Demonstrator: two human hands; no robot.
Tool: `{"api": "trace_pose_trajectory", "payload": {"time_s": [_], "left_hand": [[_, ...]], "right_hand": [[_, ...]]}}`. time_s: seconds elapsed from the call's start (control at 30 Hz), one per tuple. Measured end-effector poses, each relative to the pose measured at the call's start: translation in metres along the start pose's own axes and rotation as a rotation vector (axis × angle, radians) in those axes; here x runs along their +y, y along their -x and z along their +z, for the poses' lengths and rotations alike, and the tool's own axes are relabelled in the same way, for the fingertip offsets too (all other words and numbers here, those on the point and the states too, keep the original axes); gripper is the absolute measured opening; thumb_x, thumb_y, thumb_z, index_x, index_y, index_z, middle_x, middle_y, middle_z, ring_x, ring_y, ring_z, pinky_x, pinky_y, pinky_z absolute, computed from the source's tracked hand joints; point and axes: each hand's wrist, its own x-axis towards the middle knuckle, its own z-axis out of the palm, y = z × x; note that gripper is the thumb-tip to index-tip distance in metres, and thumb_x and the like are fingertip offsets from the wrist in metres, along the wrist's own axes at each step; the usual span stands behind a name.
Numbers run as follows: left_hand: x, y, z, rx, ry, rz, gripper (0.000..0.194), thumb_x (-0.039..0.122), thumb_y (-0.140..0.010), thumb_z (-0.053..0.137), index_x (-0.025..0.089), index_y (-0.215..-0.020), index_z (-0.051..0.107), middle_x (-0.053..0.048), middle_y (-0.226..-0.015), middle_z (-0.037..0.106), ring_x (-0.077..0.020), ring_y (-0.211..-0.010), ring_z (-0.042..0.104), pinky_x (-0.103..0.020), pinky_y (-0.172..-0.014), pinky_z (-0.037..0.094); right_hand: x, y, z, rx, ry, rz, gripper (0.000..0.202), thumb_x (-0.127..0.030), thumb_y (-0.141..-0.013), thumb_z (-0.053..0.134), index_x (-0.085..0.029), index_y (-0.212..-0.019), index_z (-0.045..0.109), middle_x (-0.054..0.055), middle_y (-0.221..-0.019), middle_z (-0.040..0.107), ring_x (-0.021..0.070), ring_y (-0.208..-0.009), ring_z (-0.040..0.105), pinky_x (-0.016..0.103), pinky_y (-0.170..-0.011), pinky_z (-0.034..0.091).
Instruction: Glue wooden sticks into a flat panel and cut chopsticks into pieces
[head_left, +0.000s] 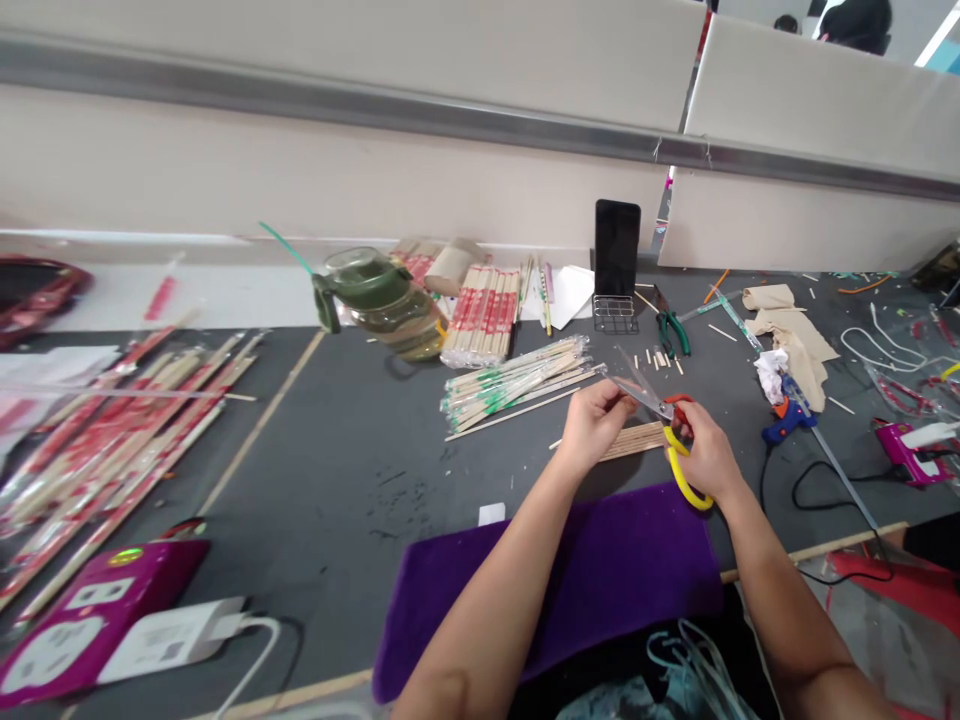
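My right hand [707, 456] grips a pair of scissors [664, 410] with red and yellow handles. Their blades are parted and point left, toward my left hand [591, 428]. The fingers of that hand are pinched together close to the blade tips, and whatever they hold is too small to make out. Below and between both hands lies a row of thin wooden sticks [636, 441] side by side on the dark table. A purple cloth [622, 560] is spread under my forearms at the table's front edge.
Green-marked wrapped chopsticks [517, 385] lie left of my hands. Behind are a lidded jug [390, 310], a phone [617, 250] on a wire stand and green-handled pliers [673, 328]. A blue glue gun [789, 412] with a cord sits right; a magenta power strip [105, 610] is front left.
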Motion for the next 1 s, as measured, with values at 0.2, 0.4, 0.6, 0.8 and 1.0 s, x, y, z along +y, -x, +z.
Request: {"api": "trace_pose_trajectory", "payload": {"time_s": [0.2, 0.4, 0.6, 0.8, 1.0], "left_hand": [[0.0019, 0.0017, 0.0004, -0.041, 0.003, 0.031, 0.012, 0.019, -0.076, 0.063, 0.016, -0.08, 0.074, -0.002, -0.07, 0.07, -0.0134, -0.063, 0.06, -0.023, -0.06, 0.048], [0.0084, 0.0031, -0.0017, -0.108, 0.046, -0.016, 0.021, 0.036, -0.084, 0.072, 0.015, -0.08, 0.07, 0.0, -0.06, 0.061, -0.0112, -0.056, 0.051, -0.023, -0.056, 0.043], [0.0063, 0.003, 0.0007, -0.112, 0.047, -0.033, 0.028, 0.042, -0.088, 0.069, 0.015, -0.083, 0.072, 0.001, -0.062, 0.06, -0.0111, -0.058, 0.051, -0.023, -0.057, 0.042], [0.004, 0.0017, 0.0026, -0.039, 0.068, -0.014, 0.017, 0.032, -0.08, 0.074, 0.015, -0.083, 0.072, -0.004, -0.078, 0.074, -0.0161, -0.071, 0.065, -0.025, -0.067, 0.051], [0.0054, 0.0019, 0.0002, -0.004, -0.05, 0.029, 0.012, 0.022, -0.081, 0.064, 0.016, -0.08, 0.075, -0.002, -0.071, 0.071, -0.0146, -0.066, 0.062, -0.024, -0.064, 0.048]], "right_hand": [[0.0015, -0.0007, -0.0029, 0.018, 0.059, -0.079, 0.045, -0.014, -0.073, 0.059, -0.021, -0.117, 0.055, 0.011, -0.108, 0.062, 0.0272, -0.098, 0.06, 0.043, -0.09, 0.053], [-0.0038, 0.0005, -0.0051, 0.005, 0.013, -0.081, 0.042, -0.016, -0.074, 0.058, -0.022, -0.115, 0.055, 0.009, -0.104, 0.06, 0.0247, -0.093, 0.06, 0.039, -0.085, 0.052], [-0.006, 0.0029, -0.007, 0.006, -0.001, -0.026, 0.028, -0.014, -0.07, 0.056, -0.023, -0.097, 0.055, 0.001, -0.086, 0.054, 0.0191, -0.076, 0.055, 0.031, -0.07, 0.046], [-0.0073, 0.003, -0.0049, 0.016, 0.011, 0.016, 0.023, -0.014, -0.07, 0.056, -0.023, -0.091, 0.056, -0.001, -0.08, 0.052, 0.0172, -0.072, 0.052, 0.028, -0.066, 0.044], [-0.004, 0.0004, -0.0016, 0.011, 0.001, -0.008, 0.032, -0.016, -0.074, 0.058, -0.023, -0.105, 0.058, 0.004, -0.094, 0.06, 0.0194, -0.078, 0.057, 0.032, -0.075, 0.051]]}}
